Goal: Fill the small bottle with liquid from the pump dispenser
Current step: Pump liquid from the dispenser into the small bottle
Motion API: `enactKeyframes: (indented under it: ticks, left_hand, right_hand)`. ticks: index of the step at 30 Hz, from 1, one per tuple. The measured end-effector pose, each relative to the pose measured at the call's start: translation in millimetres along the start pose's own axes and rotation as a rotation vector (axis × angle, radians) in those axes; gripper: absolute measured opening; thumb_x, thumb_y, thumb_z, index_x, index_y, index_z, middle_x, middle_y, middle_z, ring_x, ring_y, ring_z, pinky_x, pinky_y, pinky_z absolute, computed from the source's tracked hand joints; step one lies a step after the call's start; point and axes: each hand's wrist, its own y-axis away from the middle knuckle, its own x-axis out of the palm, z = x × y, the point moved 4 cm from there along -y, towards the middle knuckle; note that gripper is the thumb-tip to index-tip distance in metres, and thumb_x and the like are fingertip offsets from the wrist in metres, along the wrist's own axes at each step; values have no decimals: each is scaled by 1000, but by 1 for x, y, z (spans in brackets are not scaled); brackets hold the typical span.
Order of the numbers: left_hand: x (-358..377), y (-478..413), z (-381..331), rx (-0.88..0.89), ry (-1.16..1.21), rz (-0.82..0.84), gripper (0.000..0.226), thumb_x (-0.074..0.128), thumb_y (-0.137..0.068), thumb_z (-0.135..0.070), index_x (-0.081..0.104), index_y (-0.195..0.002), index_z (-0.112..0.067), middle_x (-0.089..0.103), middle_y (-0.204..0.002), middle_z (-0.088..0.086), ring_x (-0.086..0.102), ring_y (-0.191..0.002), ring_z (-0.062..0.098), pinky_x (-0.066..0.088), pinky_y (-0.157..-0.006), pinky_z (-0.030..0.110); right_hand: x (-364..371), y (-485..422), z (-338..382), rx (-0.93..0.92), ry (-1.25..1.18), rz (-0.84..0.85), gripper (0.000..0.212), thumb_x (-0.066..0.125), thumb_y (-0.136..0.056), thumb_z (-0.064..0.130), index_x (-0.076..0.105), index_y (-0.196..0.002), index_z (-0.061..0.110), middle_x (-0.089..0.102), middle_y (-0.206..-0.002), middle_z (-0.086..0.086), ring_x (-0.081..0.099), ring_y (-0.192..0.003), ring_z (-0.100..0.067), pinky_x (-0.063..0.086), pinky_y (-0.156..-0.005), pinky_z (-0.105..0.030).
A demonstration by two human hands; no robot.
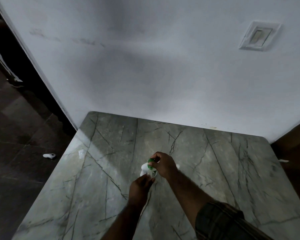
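Note:
A white pump dispenser [144,168] with a green pump head stands near the middle of the grey marble table [215,170]. My right hand [164,164] rests on top of the green head, fingers curled over it. My left hand [140,187] holds a small clear bottle [150,174] up against the dispenser, just below the nozzle. The bottle is mostly hidden by my fingers, and I cannot tell how much liquid is in it.
A white wall rises behind the table, with a switch plate [259,36] at the upper right. A small white object [81,152] lies near the table's left edge. A dark floor with a white scrap [49,155] lies to the left.

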Motion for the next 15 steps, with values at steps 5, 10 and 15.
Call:
enactKeyframes:
  ticks: [5,10,15]
  left_hand:
    - [0,-2,4,32,-49,18,13,66,-90,-33,65,-80,-42,65,-69,-10,64,-68,9,59,-73,40]
    - [2,-3,1,32,-26,-1,13,67,-89,-32,68,-81,-42,67,-68,-11,63,-65,3,58,-72,37]
    - [5,-6,10,42,-78,14,6,67,-89,-35,67,-83,-37,67,-71,-9,65,-68,6,59,-72,38]
  right_hand:
    - [3,1,-1,-1,12,-7,19,77,-81,21,71,-98,15,72,-99,2,65,-92,-12,51,-84,-25]
    - [-1,-1,3,7,-1,-18,18,78,-79,20,72,-95,15,73,-97,2,64,-90,-11,51,-83,-25]
    - [4,2,-3,6,2,-19,17,77,-81,20,70,-96,16,71,-97,3,63,-88,-10,53,-83,-28]
